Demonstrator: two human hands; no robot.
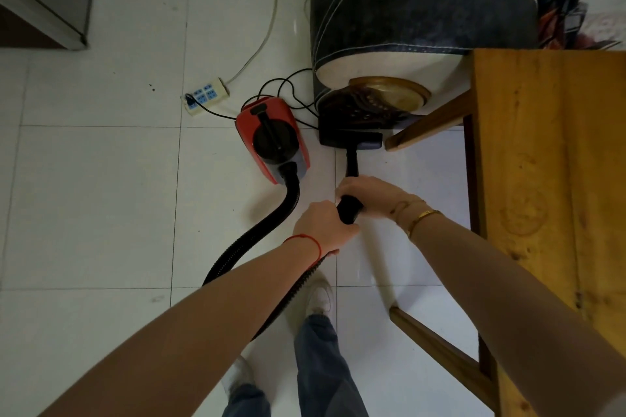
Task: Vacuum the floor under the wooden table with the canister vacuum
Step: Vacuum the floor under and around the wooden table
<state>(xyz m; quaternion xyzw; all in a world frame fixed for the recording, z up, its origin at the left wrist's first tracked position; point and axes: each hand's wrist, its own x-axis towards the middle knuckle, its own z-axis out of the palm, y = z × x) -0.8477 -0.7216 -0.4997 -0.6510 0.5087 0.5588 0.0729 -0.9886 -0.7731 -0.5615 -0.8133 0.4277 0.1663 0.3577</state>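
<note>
Your left hand (323, 225) and right hand (367, 195) both grip the black wand (350, 205); red canister vacuum (272, 139) at ten o'clock, no legible writing

The person is wearing no sleeves, a thin red string bracelet (306, 240) circling the left wrist at seven o'clock, gold bangles (415, 213) ringing the right wrist at four o'clock, and blue jeans (321, 359) over white sneakers (320, 294) at six o'clock.
</note>
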